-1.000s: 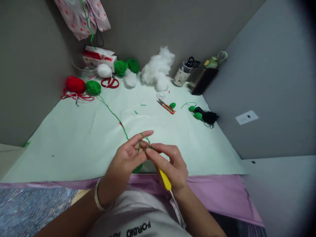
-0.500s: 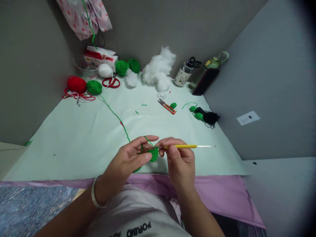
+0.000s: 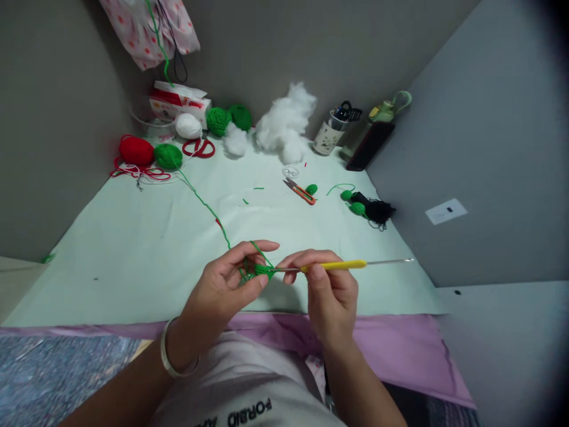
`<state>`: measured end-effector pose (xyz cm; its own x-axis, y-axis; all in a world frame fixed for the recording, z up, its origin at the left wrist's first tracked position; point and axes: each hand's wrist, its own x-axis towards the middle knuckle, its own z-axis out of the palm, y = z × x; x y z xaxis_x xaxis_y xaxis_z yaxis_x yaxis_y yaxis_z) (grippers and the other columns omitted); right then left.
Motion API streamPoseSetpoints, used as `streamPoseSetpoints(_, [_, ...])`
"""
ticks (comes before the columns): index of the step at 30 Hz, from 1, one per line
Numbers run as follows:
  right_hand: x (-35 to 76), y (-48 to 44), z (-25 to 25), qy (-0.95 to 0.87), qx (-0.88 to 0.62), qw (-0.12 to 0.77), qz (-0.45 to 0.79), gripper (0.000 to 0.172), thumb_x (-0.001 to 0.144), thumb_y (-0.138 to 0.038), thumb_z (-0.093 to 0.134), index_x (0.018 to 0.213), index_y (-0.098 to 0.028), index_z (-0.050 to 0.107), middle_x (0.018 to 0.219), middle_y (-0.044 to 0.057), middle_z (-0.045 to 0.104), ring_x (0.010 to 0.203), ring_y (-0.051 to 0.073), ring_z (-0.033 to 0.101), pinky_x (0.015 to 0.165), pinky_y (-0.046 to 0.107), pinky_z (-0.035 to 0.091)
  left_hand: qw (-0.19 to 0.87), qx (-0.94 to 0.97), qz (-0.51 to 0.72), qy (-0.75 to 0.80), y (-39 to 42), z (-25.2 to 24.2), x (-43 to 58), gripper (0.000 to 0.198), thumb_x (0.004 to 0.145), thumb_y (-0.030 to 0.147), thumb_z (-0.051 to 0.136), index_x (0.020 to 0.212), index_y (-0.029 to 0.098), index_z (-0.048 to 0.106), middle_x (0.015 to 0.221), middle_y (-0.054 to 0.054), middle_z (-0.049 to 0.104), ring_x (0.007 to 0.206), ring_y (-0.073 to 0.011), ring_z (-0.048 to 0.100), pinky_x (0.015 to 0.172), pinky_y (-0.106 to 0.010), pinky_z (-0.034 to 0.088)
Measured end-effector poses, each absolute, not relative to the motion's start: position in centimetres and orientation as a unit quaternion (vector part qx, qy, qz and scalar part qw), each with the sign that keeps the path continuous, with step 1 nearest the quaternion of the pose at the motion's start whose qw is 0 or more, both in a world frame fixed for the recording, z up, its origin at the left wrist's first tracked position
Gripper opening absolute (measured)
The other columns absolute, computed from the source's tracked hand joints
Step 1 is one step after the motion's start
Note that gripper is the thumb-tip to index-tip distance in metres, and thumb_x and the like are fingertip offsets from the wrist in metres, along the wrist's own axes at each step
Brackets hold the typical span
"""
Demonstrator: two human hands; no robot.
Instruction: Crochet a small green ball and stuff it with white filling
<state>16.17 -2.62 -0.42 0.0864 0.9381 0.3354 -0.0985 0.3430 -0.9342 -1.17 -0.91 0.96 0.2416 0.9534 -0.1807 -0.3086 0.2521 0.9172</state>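
Observation:
My left hand (image 3: 231, 279) pinches a small green crochet piece (image 3: 264, 271) between thumb and fingers. Green yarn (image 3: 205, 203) runs over its raised index finger and back to a green ball (image 3: 168, 156) at the far left. In my right hand (image 3: 329, 284) is a crochet hook with a yellow handle (image 3: 342, 265), held like a pen. One thin metal end points left and meets the edge of the green piece; the other sticks out to the right. Exactly how the hook tip sits in the stitches is too small to tell.
Orange-handled thread snips (image 3: 300, 192) lie mid-table near a small green crocheted piece (image 3: 312, 188). Black yarn (image 3: 377, 211) lies at the right. Along the back stand white stuffing (image 3: 287, 127), red scissors (image 3: 198, 148), a red yarn ball (image 3: 136, 150) and a pen cup (image 3: 329, 135).
My right hand and the hook have shifted slightly right. The green piece has turned in my left hand, from a rounded face to a narrower, pulled-out shape.

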Motion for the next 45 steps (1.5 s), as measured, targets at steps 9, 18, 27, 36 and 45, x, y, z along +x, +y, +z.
streamPoseSetpoints(9, [16.0, -3.8, -2.1, -0.721, -0.413, 0.533, 0.161, 0.036, 0.097, -0.017, 0.070, 0.125, -0.039, 0.074, 0.110, 0.004, 0.081, 0.094, 0.024, 0.077, 0.080, 0.040, 0.064, 0.680, 0.369, 0.490, 0.401, -1.1, 0.4, -0.6, 0.052, 0.082, 0.017, 0.082, 0.132, 0.029, 0.075, 0.089, 0.002, 0.061, 0.086, -0.0138, 0.059, 0.085, -0.024, 0.050])
streamPoseSetpoints(18, [15.8, -2.4, -0.9, -0.553, -0.396, 0.655, 0.329, 0.021, 0.106, -0.028, 0.058, 0.105, -0.028, 0.079, 0.092, 0.005, 0.078, 0.070, 0.018, 0.068, 0.062, 0.035, 0.059, 0.803, 0.225, 0.461, 0.302, -0.3, 0.8, -0.9, 0.038, 0.082, 0.021, 0.085, 0.120, 0.021, 0.082, 0.084, 0.001, 0.064, 0.075, -0.0091, 0.057, 0.074, -0.019, 0.049])
streamPoseSetpoints(27, [15.5, -2.9, -1.3, -0.704, -0.407, 0.555, 0.177, 0.033, 0.103, -0.013, 0.062, 0.126, -0.031, 0.075, 0.111, 0.007, 0.079, 0.098, 0.021, 0.075, 0.080, 0.037, 0.065, 0.734, 0.316, 0.493, 0.344, -0.9, -0.1, -0.4, 0.045, 0.083, 0.022, 0.088, 0.127, 0.027, 0.078, 0.092, 0.000, 0.070, 0.089, -0.0136, 0.063, 0.085, -0.023, 0.051])
streamPoseSetpoints(36, [15.9, -2.3, -1.2, -0.583, -0.374, 0.658, 0.294, 0.025, 0.104, -0.017, 0.062, 0.113, -0.030, 0.081, 0.096, 0.003, 0.078, 0.075, 0.016, 0.068, 0.065, 0.031, 0.059, 0.812, 0.178, 0.474, 0.290, 0.1, 0.1, -0.7, 0.028, 0.082, 0.025, 0.085, 0.109, 0.017, 0.086, 0.083, 0.000, 0.066, 0.075, -0.0095, 0.059, 0.075, -0.018, 0.052])
streamPoseSetpoints(45, [15.7, -1.8, -1.4, -0.470, -0.356, 0.656, 0.471, 0.016, 0.104, -0.029, 0.067, 0.102, -0.027, 0.082, 0.095, 0.002, 0.079, 0.071, 0.011, 0.067, 0.068, 0.026, 0.055, 0.753, 0.371, 0.433, 0.329, -0.8, -0.4, -1.0, 0.025, 0.095, 0.031, 0.075, 0.119, 0.031, 0.081, 0.107, -0.002, 0.077, 0.100, -0.0166, 0.064, 0.088, -0.025, 0.046])
